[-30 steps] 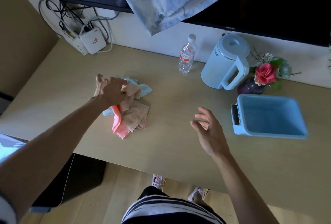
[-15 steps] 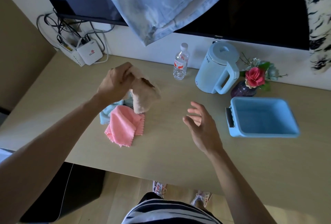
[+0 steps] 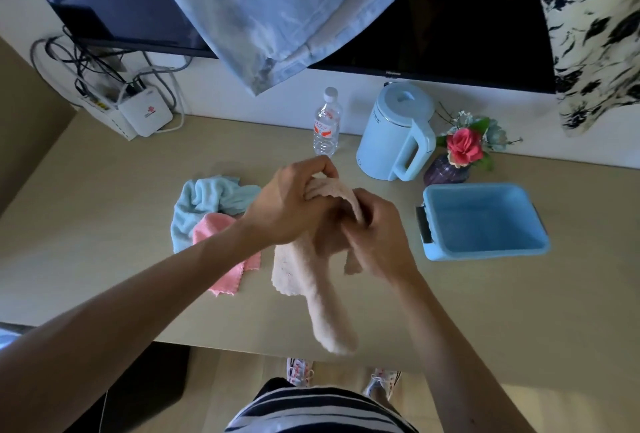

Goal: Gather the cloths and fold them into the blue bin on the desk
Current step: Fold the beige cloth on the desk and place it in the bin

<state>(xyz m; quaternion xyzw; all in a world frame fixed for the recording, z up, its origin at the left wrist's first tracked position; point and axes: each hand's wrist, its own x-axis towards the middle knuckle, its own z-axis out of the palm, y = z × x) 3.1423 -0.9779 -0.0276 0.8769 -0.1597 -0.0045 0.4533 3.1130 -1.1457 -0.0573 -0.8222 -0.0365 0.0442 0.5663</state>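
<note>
Right hand (image 3: 377,235) joined left hand (image 3: 287,207), both sets of fingers (image 3: 313,169) pinching lifted beige cloth (image 3: 322,311); folding starts, blue bin (image 3: 485,253) at 3 o'clock.

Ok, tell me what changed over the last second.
The left hand lifted the fuzzy beige cloth off the pale wooden desk, rightward; the open right hand came in and gripped it too. The pink cloth and crumpled light-blue cloth stayed put, the blue plastic bin empty.

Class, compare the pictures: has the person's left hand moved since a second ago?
Yes. The left hand moved right, from the cloth pile toward the blue bin; it now sits below the water bottle, gripping the beige cloth.
</note>
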